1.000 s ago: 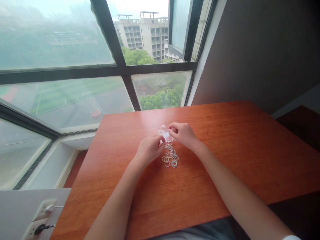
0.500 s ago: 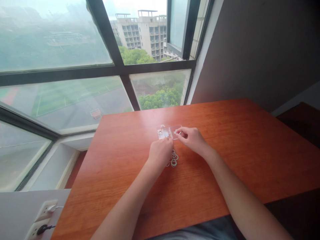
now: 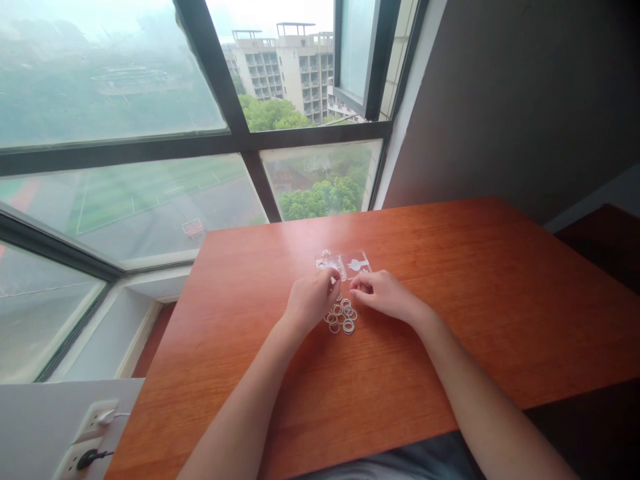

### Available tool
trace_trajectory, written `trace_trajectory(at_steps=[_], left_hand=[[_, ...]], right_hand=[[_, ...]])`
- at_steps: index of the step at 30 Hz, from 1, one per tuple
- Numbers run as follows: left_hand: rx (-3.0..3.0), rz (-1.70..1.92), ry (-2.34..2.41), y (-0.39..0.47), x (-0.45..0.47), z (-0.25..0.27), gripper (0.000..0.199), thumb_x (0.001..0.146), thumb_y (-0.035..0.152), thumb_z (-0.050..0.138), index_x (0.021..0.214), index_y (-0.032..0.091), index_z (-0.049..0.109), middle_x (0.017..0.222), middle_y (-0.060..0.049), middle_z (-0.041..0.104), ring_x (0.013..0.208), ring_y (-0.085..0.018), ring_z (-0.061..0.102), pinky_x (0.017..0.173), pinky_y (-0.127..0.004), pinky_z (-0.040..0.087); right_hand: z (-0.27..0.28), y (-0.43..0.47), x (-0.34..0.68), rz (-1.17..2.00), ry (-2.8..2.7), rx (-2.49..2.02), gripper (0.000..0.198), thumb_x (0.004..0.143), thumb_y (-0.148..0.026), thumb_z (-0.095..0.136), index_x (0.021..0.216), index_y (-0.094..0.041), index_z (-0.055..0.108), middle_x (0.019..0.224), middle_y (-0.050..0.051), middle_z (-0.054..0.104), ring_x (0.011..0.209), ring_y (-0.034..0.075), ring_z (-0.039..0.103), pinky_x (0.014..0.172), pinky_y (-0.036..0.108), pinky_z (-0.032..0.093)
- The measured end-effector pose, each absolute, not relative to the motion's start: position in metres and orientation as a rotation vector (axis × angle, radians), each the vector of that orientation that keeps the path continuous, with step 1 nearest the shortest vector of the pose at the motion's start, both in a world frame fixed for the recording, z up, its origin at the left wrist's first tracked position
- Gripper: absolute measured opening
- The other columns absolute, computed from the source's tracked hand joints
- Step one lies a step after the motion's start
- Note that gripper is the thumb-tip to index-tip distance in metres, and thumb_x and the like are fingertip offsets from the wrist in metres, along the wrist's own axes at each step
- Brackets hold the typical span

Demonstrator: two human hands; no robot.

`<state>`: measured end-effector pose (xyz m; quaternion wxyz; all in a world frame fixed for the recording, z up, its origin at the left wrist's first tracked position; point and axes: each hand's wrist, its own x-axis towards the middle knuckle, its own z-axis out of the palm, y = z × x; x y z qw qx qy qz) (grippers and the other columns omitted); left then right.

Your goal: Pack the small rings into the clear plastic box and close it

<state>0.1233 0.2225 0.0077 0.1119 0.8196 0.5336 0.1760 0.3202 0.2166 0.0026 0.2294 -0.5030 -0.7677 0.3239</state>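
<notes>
A small clear plastic box [image 3: 325,256] stands open on the table, its transparent lid [image 3: 363,259] folded out to the right with a white mark on it. Close to its front edge is my left hand [image 3: 311,295], fingers curled into a pinch; what they hold, if anything, cannot be made out. My right hand [image 3: 386,293] rests just in front of the lid, thumb and fingertips drawn together, and any small thing between them is hidden. Several pale rings [image 3: 349,326] lie in a loose pile on the wood below and between both hands.
The reddish-brown wooden table [image 3: 240,333] reaches to a dark-framed window [image 3: 320,138] at the back. A grey wall [image 3: 480,113] rises at the right. Sockets with plugs [image 3: 93,427] are on the wall at the lower left.
My right hand has come back off the lid toward me, uncovering the white mark. My left hand has shifted slightly left and up, showing more of the ring pile.
</notes>
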Motion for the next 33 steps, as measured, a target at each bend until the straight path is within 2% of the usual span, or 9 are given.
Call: trace_trajectory(at_steps=[5, 8, 16, 24, 33], left_hand=[[2.278, 0.915, 1.56, 0.245, 0.105, 0.004, 0.014, 0.087, 0.027, 0.054, 0.086, 0.019, 0.065, 0.059, 0.003, 0.057, 0.054, -0.01, 0.049, 0.056, -0.022, 0.034], [2.167, 1.019, 1.529, 0.259, 0.1, -0.005, 0.015, 0.085, 0.027, 0.055, 0.086, 0.017, 0.065, 0.056, 0.004, 0.051, 0.051, -0.009, 0.045, 0.055, -0.021, 0.032], [2.117, 0.972, 1.532, 0.261, 0.088, -0.014, 0.015, 0.085, 0.026, 0.055, 0.086, 0.017, 0.067, 0.055, 0.005, 0.049, 0.051, -0.009, 0.044, 0.055, -0.02, 0.032], [2.296, 0.684, 1.501, 0.241, 0.082, 0.003, 0.011, 0.082, 0.022, 0.055, 0.085, 0.02, 0.066, 0.06, 0.003, 0.059, 0.054, -0.01, 0.048, 0.057, -0.021, 0.034], [2.314, 0.664, 1.519, 0.24, 0.082, 0.004, 0.013, 0.082, 0.021, 0.054, 0.086, 0.02, 0.066, 0.061, 0.002, 0.061, 0.053, -0.011, 0.05, 0.057, -0.022, 0.035]], right_hand=[[0.006, 0.215, 0.315, 0.928, -2.139, -1.393, 0.011, 0.081, -0.02, 0.057, 0.075, -0.019, 0.067, 0.062, -0.004, 0.061, 0.058, 0.009, 0.051, 0.055, 0.021, 0.032], [0.008, 0.213, 0.311, 0.928, -2.154, -1.394, 0.012, 0.081, -0.022, 0.059, 0.072, -0.018, 0.066, 0.062, -0.004, 0.06, 0.058, 0.009, 0.051, 0.055, 0.021, 0.032], [0.009, 0.212, 0.311, 0.944, -2.156, -1.397, 0.012, 0.081, -0.021, 0.057, 0.073, -0.019, 0.066, 0.063, -0.003, 0.061, 0.059, 0.01, 0.053, 0.055, 0.022, 0.032], [0.009, 0.21, 0.309, 0.869, -2.193, -1.445, 0.009, 0.081, -0.022, 0.059, 0.077, -0.021, 0.068, 0.065, -0.003, 0.063, 0.061, 0.011, 0.053, 0.057, 0.022, 0.032], [0.007, 0.209, 0.307, 0.82, -2.209, -1.456, 0.009, 0.081, -0.022, 0.059, 0.076, -0.021, 0.067, 0.064, -0.003, 0.062, 0.06, 0.01, 0.053, 0.057, 0.022, 0.031]])
